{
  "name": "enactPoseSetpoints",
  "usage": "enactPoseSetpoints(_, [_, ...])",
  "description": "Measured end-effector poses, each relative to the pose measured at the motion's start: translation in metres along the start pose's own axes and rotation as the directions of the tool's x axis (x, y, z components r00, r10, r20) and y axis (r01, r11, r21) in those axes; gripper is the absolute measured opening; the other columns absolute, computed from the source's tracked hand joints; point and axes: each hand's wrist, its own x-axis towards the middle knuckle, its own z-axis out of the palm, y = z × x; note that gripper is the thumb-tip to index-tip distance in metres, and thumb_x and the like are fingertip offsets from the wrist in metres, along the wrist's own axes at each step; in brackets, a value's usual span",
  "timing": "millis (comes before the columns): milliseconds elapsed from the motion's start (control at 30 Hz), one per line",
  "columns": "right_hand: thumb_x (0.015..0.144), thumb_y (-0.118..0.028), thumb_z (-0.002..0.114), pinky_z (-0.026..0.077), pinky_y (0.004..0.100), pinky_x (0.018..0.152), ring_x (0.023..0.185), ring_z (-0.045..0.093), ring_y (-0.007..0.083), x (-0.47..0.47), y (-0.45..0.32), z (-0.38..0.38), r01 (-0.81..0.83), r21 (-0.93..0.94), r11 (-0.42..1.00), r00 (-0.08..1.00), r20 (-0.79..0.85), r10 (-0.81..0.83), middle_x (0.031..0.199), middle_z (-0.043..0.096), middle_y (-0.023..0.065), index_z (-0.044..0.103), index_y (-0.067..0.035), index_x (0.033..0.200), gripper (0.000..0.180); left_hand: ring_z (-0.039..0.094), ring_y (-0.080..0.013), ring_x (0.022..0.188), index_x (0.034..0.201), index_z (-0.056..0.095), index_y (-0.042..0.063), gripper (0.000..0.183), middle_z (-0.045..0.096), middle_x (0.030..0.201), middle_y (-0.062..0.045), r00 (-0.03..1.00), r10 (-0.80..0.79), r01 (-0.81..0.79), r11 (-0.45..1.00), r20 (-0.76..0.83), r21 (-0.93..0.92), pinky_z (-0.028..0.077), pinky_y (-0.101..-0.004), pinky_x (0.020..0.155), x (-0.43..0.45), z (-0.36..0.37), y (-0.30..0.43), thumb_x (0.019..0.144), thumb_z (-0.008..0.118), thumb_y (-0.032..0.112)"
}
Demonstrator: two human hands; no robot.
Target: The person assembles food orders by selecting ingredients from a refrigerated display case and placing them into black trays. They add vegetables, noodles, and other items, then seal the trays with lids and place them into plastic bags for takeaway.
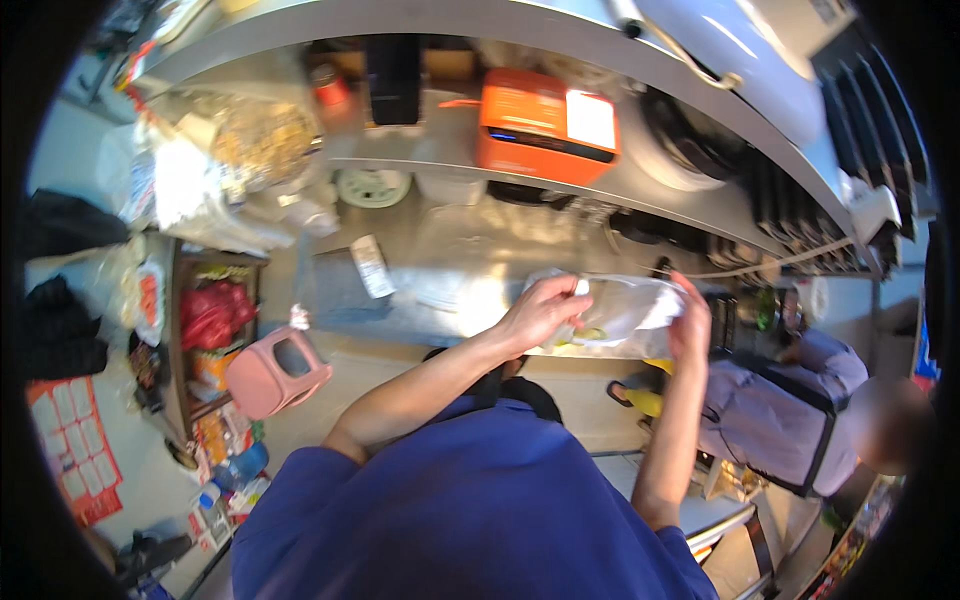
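Note:
A clear plastic bag (622, 300) is stretched between my two hands above the front edge of a metal worktop (427, 300). Something small and yellow-green (591, 333) shows through its lower part; what it is cannot be made out. The fingers of my left hand (551, 309) are closed on the bag's left side. My right hand (688, 322) grips the opposite side, thumb and fingers partly hidden behind the plastic. A printed paper slip (371, 266) lies on the worktop to the left of my hands.
An orange box-shaped device (551, 124) and a dark phone (394, 79) stand on the shelf (442, 139) above. Plastic bags (195, 180) crowd the left end. A pink stool (277, 371) is at lower left. A person in a lilac top (772, 420) stands close at right.

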Motion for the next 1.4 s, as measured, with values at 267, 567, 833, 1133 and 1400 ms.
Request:
enactPoseSetpoints(267, [0.084, 0.007, 0.056, 0.054, 0.025, 0.062, 0.075, 0.066, 0.0154, -0.011, -0.01, 0.016, 0.149, -0.459, 0.876, 0.988, 0.097, -0.117, 0.1, 0.07, 0.0113, 0.062, 0.001, 0.125, 0.042, 0.06, -0.0123, 0.087, 0.099, 0.06, -0.002, 0.019, 0.059, 0.109, -0.006, 0.976, 0.021, 0.06, 0.931, -0.216, 0.359, 0.052, -0.0315, 0.076, -0.018, -0.015, -0.017, 0.096, 0.063, 0.017])
enactPoseSetpoints(567, [0.084, 0.002, 0.062, 0.05, 0.0266, 0.078, 0.088, 0.062, 0.0139, -0.02, 0.003, 0.038, 0.359, -0.616, 0.701, 0.933, 0.213, -0.29, 0.103, 0.069, 0.0091, 0.064, -0.002, 0.125, 0.041, 0.06, -0.029, 0.11, 0.124, 0.059, 0.001, 0.047, 0.061, 0.121, -0.017, 0.59, 0.308, 0.164, 0.86, -0.747, 0.483, 0.049, -0.0393, 0.095, -0.084, -0.206, -0.07, 0.085, 0.073, 0.024])
enactPoseSetpoints(833, [0.084, -0.008, 0.071, 0.047, 0.0362, 0.091, 0.105, 0.059, 0.0269, -0.071, -0.003, 0.066, 0.469, -0.879, 0.086, 0.608, 0.25, -0.754, 0.115, 0.058, 0.0138, 0.062, -0.002, 0.118, 0.035, 0.065, -0.0379, 0.091, 0.099, 0.066, 0.003, 0.044, 0.067, 0.1, -0.02, 0.262, 0.321, 0.683, 0.605, -0.91, 0.409, 0.052, -0.0467, 0.082, -0.102, -0.345, -0.16, 0.07, 0.084, 0.03])
enactPoseSetpoints(1133, [0.08, -0.002, 0.073, 0.053, 0.0372, 0.077, 0.089, 0.066, 0.0316, -0.111, 0.024, 0.369, 0.962, 0.078, 0.261, 0.087, 0.82, -0.566, 0.098, 0.065, 0.0133, 0.068, 0.0, 0.097, 0.018, 0.072, -0.0236, 0.075, 0.118, 0.055, 0.0, 0.029, 0.071, 0.096, -0.015, 0.526, 0.19, -0.325, 0.946, -0.829, 0.011, 0.059, -0.0345, 0.066, -0.168, -0.243, -0.082, 0.09, 0.061, 0.002])
enactPoseSetpoints(1400, [0.071, -0.002, 0.078, 0.052, 0.038, 0.078, 0.094, 0.063, 0.028, -0.151, 0.047, 0.501, 0.926, 0.34, -0.164, -0.377, 0.855, -0.357, 0.103, 0.062, 0.0096, 0.069, -0.005, 0.094, 0.025, 0.07, -0.0187, 0.084, 0.12, 0.059, -0.003, 0.031, 0.071, 0.101, -0.014, 0.366, 0.409, -0.346, 0.894, -0.836, 0.285, 0.057, -0.0318, 0.075, -0.245, -0.203, -0.013, 0.09, 0.063, 0.003])
